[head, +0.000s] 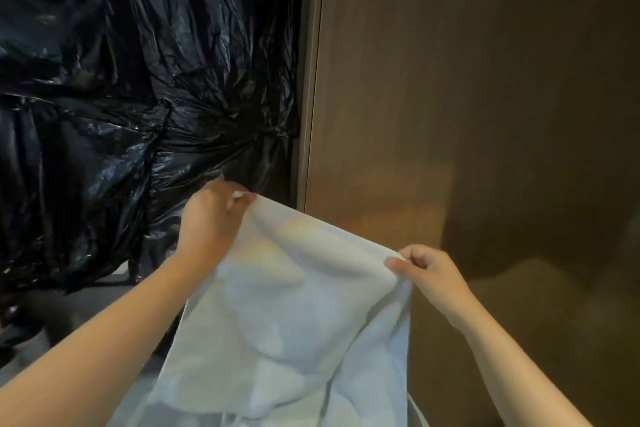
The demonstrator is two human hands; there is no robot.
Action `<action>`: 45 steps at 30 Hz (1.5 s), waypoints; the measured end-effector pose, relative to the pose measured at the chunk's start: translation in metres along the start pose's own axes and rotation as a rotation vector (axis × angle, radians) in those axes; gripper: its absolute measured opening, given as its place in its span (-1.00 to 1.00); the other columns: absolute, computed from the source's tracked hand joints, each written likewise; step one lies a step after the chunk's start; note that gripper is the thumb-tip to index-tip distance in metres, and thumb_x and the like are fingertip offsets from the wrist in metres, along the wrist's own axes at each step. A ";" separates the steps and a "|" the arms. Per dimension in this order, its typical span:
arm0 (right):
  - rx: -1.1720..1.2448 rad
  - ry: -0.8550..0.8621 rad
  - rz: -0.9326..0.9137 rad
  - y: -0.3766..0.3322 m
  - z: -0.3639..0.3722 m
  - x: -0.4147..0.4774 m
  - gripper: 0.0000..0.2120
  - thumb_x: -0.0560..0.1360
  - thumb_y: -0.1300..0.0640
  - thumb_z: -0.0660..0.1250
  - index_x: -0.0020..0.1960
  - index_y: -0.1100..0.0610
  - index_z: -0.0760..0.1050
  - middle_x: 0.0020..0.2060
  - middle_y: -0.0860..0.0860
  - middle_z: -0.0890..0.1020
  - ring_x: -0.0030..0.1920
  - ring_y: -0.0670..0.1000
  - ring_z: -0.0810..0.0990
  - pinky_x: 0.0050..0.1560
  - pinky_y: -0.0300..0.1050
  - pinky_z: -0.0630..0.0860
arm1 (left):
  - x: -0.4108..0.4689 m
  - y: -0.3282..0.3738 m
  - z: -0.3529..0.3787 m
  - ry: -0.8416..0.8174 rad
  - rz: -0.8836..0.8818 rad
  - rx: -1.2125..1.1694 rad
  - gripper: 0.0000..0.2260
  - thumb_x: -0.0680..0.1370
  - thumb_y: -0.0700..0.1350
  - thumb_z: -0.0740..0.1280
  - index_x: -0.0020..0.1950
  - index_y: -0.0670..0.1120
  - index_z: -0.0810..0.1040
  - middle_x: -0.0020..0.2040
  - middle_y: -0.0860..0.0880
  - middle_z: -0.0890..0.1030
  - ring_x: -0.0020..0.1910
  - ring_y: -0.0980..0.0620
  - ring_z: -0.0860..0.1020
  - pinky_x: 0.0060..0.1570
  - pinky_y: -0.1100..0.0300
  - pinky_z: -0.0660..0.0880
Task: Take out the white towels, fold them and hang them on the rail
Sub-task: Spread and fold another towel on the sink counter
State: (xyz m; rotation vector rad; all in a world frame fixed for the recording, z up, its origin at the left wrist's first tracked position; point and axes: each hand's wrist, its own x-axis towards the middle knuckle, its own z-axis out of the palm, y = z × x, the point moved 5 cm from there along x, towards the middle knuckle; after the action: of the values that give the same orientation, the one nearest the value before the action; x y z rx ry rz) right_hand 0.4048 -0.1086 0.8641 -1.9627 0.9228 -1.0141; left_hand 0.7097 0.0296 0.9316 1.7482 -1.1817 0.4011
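So from where I'm standing, the person has one thin white terry towel (294,305) held up in front of them by its top edge, and that's basically the whole story right now. The left hand (207,218) pinches one top corner, fingers curled over the hem with a bit of white poking out past the knuckles. The right hand (429,274) pinches the other corner between thumb and bent fingers. The edge stretched between the two grips slopes: the left corner sits higher and further out, up against the crinkly black plastic sheeting (121,80), while the right corner is lower and closer in to the person's body, in front of the brown wood-grain panel (450,80). Everything else of the towel hangs down below both grips, so its long side runs downward and out of sight at the bottom, with some loose folds in the middle. My guess is the fold comes next, and it hinges on bringing those two corners together, probably the further left one swinging across to meet the right. No rail anywhere in view, so I can't say which way they'd carry it after that.
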 end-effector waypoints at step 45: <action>-0.055 -0.048 -0.198 -0.066 -0.026 0.004 -0.71 0.35 -0.06 0.52 -0.39 0.09 0.55 -0.52 -0.13 0.45 -0.46 -0.18 0.36 -0.41 -0.38 0.27 | 0.009 0.052 -0.016 0.000 0.163 -0.105 -0.91 0.52 0.02 0.40 -0.14 0.06 0.55 -0.19 0.12 0.55 -0.21 0.12 0.47 -0.27 0.36 0.30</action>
State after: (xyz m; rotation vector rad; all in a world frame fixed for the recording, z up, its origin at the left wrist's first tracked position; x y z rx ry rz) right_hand 0.4011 -0.0877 0.9314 -2.1479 0.7479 -1.0558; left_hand 0.6733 0.0338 0.9729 1.5674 -1.3270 0.4277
